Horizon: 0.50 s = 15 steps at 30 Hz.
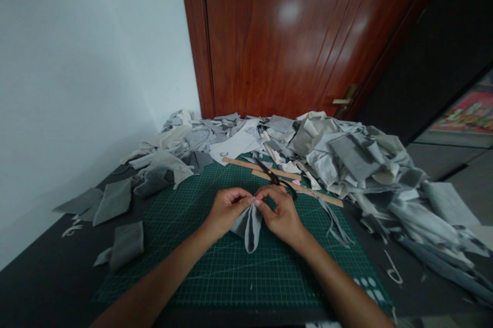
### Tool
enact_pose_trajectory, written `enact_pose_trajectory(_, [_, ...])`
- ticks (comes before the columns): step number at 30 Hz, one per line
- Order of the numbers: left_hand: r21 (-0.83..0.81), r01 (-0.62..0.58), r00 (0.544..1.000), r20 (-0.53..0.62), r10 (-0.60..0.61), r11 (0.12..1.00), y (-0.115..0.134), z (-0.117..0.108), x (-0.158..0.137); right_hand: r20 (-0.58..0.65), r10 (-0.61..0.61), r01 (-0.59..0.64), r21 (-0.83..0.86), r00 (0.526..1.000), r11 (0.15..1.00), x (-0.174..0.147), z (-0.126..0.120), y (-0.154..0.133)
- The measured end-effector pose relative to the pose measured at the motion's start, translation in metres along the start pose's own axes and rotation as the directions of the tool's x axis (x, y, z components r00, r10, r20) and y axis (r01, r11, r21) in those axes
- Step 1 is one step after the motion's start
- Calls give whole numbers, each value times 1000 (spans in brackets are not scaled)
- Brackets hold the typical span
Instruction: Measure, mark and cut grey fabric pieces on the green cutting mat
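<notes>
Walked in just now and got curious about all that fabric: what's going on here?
A person's left hand and right hand meet to pinch a piece of grey cloth at its top, and part of it hangs down in a loop over a green gridded mat. Just beyond the hands, black scissors lie across two tan strips, with neither hand holding them. Heaped grey and off-white fabric lines the far side and spreads along the right.

shows dim, cool, diffuse light, palest on the white wall [96, 61]; reflects as hazy glare spots on the glossy door [296, 35]; sinks to near black at upper right; tilts verticals outward through wide-angle distortion; softens toward the edges, blurring the red print [468, 110].
</notes>
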State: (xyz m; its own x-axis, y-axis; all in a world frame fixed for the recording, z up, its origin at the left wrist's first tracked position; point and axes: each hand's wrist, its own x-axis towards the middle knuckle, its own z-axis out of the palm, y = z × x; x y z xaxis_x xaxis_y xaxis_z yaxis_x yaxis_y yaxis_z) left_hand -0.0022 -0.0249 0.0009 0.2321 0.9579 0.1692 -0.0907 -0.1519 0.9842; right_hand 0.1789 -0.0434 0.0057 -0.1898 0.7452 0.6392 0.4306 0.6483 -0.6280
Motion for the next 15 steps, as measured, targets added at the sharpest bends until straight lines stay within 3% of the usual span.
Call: enact_pose_trajectory(15, [25, -4, 1000, 18, 3, 1000, -2, 0, 0, -19, 32, -32, -3, 999, 999, -1, 2, 1])
